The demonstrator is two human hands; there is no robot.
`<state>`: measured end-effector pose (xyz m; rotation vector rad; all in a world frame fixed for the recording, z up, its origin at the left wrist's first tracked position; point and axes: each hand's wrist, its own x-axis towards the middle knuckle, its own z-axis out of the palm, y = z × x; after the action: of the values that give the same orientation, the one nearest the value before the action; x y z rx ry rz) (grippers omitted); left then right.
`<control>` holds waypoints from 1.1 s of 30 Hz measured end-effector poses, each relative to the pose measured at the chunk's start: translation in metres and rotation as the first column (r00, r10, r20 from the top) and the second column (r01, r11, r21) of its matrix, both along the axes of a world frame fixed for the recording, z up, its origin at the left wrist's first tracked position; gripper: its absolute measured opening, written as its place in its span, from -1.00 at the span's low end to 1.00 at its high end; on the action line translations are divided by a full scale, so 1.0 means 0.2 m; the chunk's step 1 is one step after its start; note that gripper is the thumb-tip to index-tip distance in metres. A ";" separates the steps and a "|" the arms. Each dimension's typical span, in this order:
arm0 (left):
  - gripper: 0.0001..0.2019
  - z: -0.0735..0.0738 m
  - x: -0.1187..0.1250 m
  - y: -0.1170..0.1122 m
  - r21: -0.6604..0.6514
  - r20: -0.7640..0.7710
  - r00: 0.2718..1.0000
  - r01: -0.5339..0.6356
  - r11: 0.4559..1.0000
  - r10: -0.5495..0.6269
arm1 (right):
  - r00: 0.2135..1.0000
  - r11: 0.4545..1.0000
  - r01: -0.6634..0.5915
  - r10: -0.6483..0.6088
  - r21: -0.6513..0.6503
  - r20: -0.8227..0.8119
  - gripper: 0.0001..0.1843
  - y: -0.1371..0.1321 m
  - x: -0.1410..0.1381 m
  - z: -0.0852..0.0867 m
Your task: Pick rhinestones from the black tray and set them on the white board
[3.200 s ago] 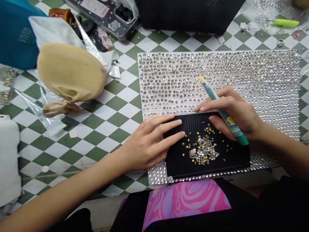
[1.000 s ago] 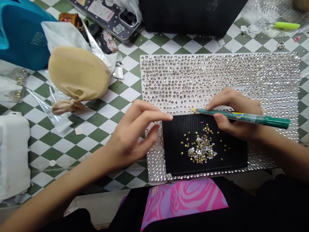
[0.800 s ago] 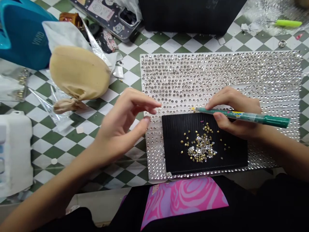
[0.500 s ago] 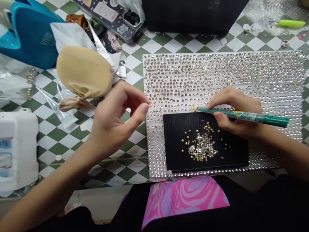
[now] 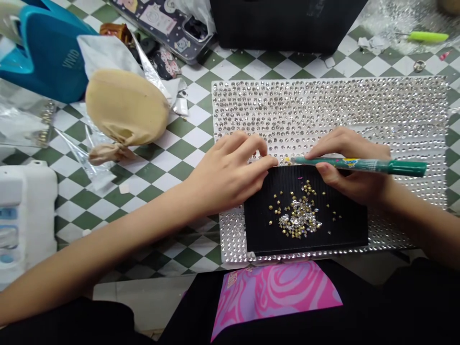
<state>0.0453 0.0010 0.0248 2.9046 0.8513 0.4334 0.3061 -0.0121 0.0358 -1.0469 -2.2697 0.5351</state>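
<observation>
A white sheet (image 5: 323, 103) studded with rows of rhinestones lies on the checkered table. On its near part sits a black ridged tray (image 5: 345, 230) holding a small heap of loose gold-backed rhinestones (image 5: 298, 218). My right hand (image 5: 350, 165) grips a green pen-like picker (image 5: 362, 165) lying almost level, its yellow tip at the sheet just above the tray's top edge. My left hand (image 5: 230, 172) rests with curled fingers on the sheet at the tray's upper left corner, fingertips close to the picker's tip.
A tan stuffed fabric pouch (image 5: 125, 108) lies left of the sheet, with a teal object (image 5: 46, 52), plastic wrap and a white device (image 5: 25, 215) farther left. A phone case (image 5: 165, 24) and black box (image 5: 283, 21) sit behind. A pink patterned pouch (image 5: 276, 294) lies on my lap.
My left hand had lifted away leftward with fingers pinched, and has now come back down onto the sheet beside the tray. The right hand turned the picker from upright to level, then held still.
</observation>
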 end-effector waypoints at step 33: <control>-0.80 0.00 0.05 0.02 -0.097 0.030 0.998 -0.047 0.994 0.050 | 0.999 0.999 -0.028 0.027 -0.034 -0.025 -0.95 0.00 0.01 -0.01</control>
<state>0.0560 0.0042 0.0250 2.7863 0.9136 0.4301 0.3073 -0.0129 0.0345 -1.0213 -2.2640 0.5965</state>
